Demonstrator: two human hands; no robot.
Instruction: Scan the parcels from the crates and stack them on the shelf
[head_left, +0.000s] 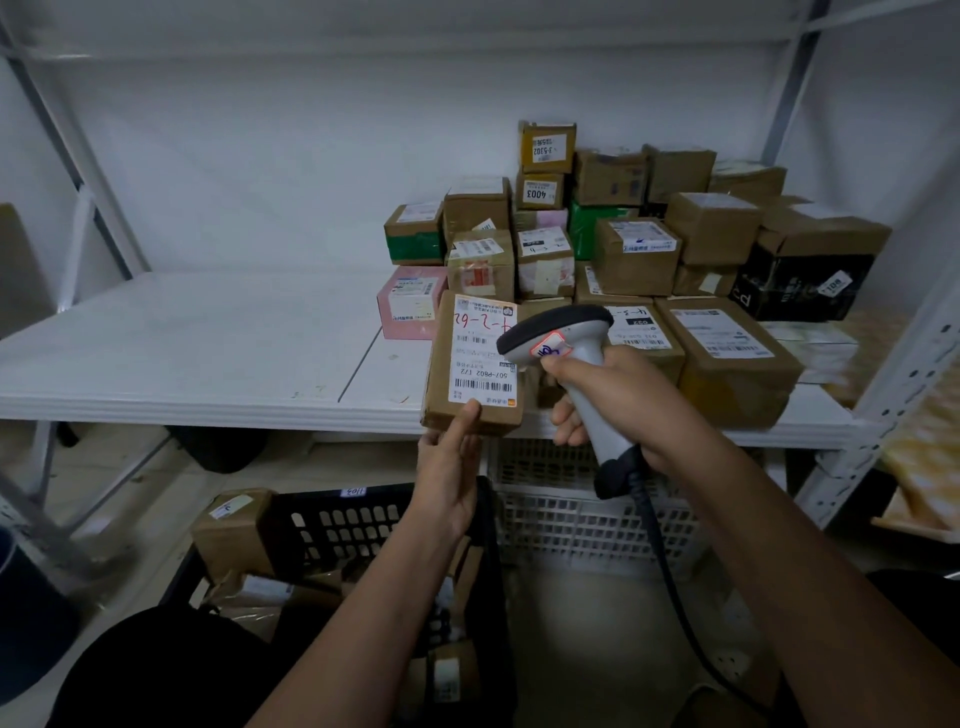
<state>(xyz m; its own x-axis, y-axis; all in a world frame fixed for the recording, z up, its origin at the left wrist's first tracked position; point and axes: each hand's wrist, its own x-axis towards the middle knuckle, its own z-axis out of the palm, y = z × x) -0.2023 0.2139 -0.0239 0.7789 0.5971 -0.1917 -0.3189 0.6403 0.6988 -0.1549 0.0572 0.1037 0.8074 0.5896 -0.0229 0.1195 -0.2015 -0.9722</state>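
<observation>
Fingers (470, 415) of left hand (448, 475) pinching parcel (475, 364) mid-frame, label upward; right hand (618, 400) gripping scanner (563, 338), overlapping parcel's right edge, shelf (208, 358) behind.

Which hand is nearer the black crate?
Left. The left hand holds a parcel just above the black crate; the right hand, gripping the scanner, is higher and rightward.

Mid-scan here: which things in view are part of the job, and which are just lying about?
In the job:
- held parcel in left hand
- scanner in right hand
- black crate
- shelf
- stacked parcels

Lying about:
- white crate
- dark bin, far left
</observation>
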